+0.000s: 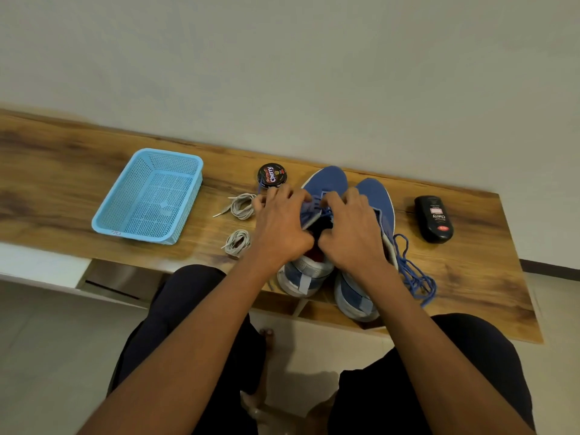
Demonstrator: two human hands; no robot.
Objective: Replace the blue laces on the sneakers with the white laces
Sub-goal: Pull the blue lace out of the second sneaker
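Two blue sneakers stand side by side on the wooden bench, toes toward the wall: the left sneaker (326, 180) and the right sneaker (376, 196). My left hand (282, 224) and my right hand (351, 230) rest over the left sneaker's tongue, fingers pinching its blue lace (317, 208) near the lower eyelets. A loose blue lace (414, 274) lies tangled beside the right sneaker. Two bundled white laces lie left of the shoes, one farther back (241, 205) and one nearer (237, 243).
A light blue perforated basket (150, 196) sits at the left of the bench (62, 171). A round black polish tin (271, 175) stands behind the white laces. A black polish bottle (434, 218) lies at the right. The wall runs directly behind.
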